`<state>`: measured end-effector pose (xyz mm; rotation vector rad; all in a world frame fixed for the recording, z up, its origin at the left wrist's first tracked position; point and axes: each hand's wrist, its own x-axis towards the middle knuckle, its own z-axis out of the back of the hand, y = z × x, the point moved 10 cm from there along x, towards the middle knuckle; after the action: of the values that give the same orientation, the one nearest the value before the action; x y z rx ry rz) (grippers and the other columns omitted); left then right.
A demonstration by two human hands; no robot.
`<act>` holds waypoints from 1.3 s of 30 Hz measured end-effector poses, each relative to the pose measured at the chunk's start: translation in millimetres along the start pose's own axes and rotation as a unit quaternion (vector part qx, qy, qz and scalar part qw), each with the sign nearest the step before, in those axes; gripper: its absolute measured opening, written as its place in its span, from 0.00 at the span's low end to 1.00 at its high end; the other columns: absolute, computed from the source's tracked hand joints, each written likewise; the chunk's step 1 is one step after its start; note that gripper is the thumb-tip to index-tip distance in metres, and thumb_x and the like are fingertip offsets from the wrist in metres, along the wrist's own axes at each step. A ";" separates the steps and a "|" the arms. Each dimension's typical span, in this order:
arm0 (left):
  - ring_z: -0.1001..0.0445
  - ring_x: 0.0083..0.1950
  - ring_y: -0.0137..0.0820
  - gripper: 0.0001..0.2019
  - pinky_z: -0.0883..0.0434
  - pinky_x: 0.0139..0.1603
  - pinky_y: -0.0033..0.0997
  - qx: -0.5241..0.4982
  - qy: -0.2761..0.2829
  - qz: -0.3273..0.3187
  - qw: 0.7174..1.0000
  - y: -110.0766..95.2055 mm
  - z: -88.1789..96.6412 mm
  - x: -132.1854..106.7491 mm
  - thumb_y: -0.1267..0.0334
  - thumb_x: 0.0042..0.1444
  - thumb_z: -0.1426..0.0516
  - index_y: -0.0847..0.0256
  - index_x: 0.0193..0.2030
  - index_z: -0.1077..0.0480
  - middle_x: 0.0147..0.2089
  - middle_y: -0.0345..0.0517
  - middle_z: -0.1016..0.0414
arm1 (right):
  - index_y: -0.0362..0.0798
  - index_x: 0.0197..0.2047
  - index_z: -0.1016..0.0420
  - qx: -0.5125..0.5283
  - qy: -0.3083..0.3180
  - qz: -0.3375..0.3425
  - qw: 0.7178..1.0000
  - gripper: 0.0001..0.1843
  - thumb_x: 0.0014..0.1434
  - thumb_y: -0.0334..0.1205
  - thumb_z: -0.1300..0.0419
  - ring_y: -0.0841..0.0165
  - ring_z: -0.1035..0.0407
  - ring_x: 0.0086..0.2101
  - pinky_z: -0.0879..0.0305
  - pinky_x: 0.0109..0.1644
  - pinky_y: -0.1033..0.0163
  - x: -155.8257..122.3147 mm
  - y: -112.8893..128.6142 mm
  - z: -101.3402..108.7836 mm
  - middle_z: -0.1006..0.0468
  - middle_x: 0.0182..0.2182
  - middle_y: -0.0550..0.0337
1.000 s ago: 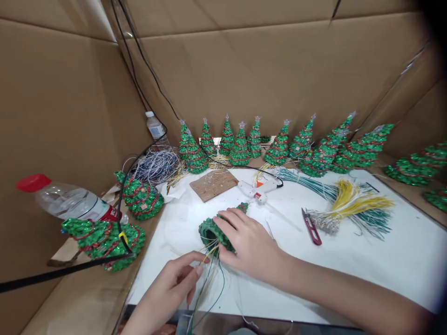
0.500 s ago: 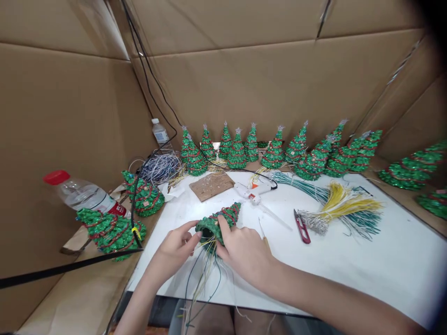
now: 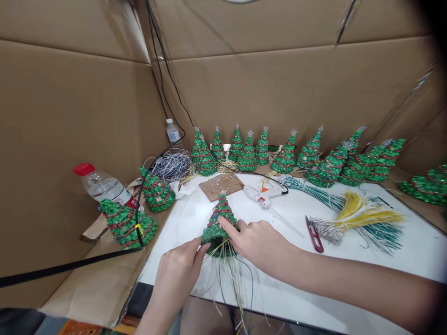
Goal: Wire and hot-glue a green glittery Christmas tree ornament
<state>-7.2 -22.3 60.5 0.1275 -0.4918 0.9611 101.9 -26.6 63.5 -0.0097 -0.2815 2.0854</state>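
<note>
A small green Christmas tree [image 3: 220,216] with red garland and a star on top is between my hands, tilted so that its dark hollow base faces me. Several yellow, white and green wires [image 3: 232,274] hang out of that base over the table's front edge. My left hand [image 3: 181,260] pinches the left rim of the base between thumb and fingers. On the other side, my right hand [image 3: 256,237] grips the tree's right side, its index finger pressed on the front near a blue bead. The right thumb is hidden.
On the white table [image 3: 279,279] lie a glue gun [image 3: 261,195], a brown board [image 3: 221,187], red thread snips [image 3: 314,235] and a wire bundle [image 3: 366,211]. Finished trees [image 3: 247,156] line the back. At left are more trees [image 3: 158,190], a bottle [image 3: 104,186] and a black cable [image 3: 70,266].
The tree has turned from leaning right to pointing more upright and away, its star now showing. My right index finger has shifted onto its front. The whole view has swung somewhat left.
</note>
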 end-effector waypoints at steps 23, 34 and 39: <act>0.28 0.27 0.30 0.16 0.36 0.28 0.28 -0.081 0.037 0.110 0.990 15.0 -20.3 -7.0 0.49 0.55 0.44 0.59 0.25 0.34 0.25 0.41 0.28 | 0.63 0.66 0.51 -0.048 -0.028 0.174 0.983 0.29 0.64 0.35 0.51 0.70 0.30 0.24 0.53 0.25 0.66 29.3 -8.2 -8.5 0.25 0.36 0.56; 0.38 0.64 0.43 0.26 0.37 0.62 0.52 -0.238 0.025 0.026 0.971 18.5 -34.3 30.0 0.56 0.51 0.40 0.55 0.58 0.37 0.60 0.52 0.34 | 0.48 0.47 0.32 0.237 -0.128 -0.072 0.960 0.15 0.56 0.40 0.44 0.65 0.31 0.42 0.39 0.38 0.64 12.9 -49.2 -10.9 0.26 0.41 0.56; 0.38 0.64 0.44 0.29 0.35 0.61 0.53 -0.240 0.038 0.031 0.969 22.9 -34.7 25.3 0.55 0.48 0.37 0.53 0.58 0.36 0.60 0.51 0.34 | 0.48 0.30 0.28 0.359 -0.069 -0.200 0.909 0.08 0.53 0.44 0.41 0.68 0.32 0.31 0.42 0.33 0.65 -5.3 -45.9 -46.3 0.26 0.28 0.62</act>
<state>-1.9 21.0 39.0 -0.3626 -0.6469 0.8794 149.4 0.0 27.2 0.5921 0.3865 1.6700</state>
